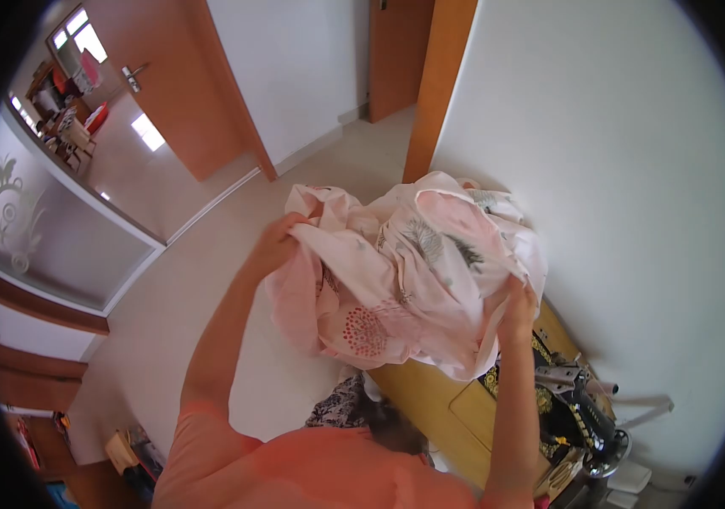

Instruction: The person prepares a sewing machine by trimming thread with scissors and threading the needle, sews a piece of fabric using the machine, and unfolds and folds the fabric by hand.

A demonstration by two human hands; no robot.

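Note:
A large bundle of pale pink fabric (pixel 396 280), printed with grey leaves and a red dotted round motif, is spread between my two hands. My left hand (pixel 278 242) grips its upper left edge, fingers closed on the cloth. On the other side my right hand (pixel 517 310) pinches the right edge. The bundle is bunched in loose folds and partly covers the wooden sewing table (pixel 430 394) beneath it. Just right of my right forearm stands a black sewing machine (pixel 570 407) with gold decoration.
A white wall (pixel 600 153) runs along the right. Ahead are an open wooden door (pixel 172 93) and another doorway. A frosted glass panel (pixel 49 220) stands at left, with tiled floor (pixel 210 314) before it. Dark patterned cloth (pixel 341 403) lies near my body.

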